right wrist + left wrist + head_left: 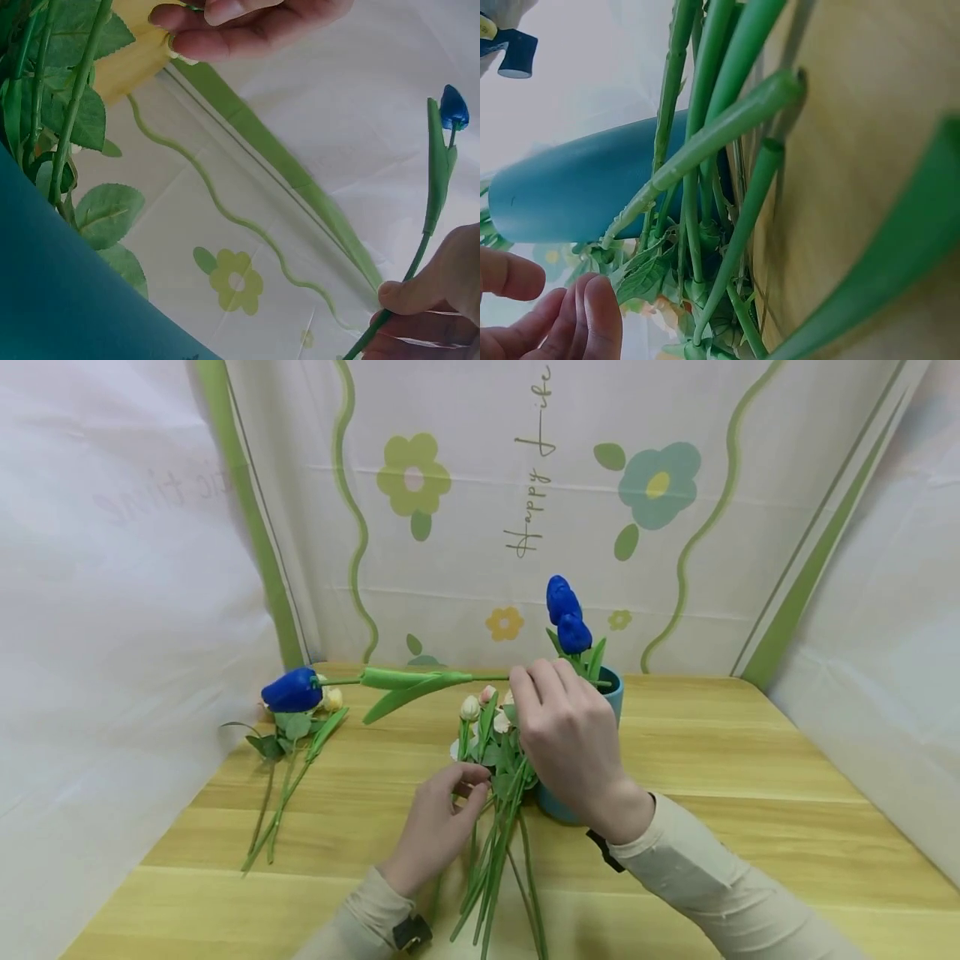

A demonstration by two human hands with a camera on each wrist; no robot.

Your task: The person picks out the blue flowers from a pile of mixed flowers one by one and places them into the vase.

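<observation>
My right hand (566, 727) pinches the stem of a blue artificial tulip (292, 691), which lies sideways in the air, bloom to the left. In the right wrist view, thumb and fingers of the right hand (435, 292) close round that green stem below its leaves. Near the table's middle, my left hand (438, 818) has loosely bent fingers beside a bunch of artificial flowers (491, 752); the left wrist view shows nothing between its fingers. Behind the right hand stands a blue vase (558, 806), partly hidden, with blue tulips (574, 633) upright in it.
On the left of the wooden table (697, 827) lies a smaller group of flowers (296, 727) with pale yellow blooms and green stems. The bunch's long stems (491, 877) point towards the front edge. Patterned white cloth (465, 552) encloses the back and sides.
</observation>
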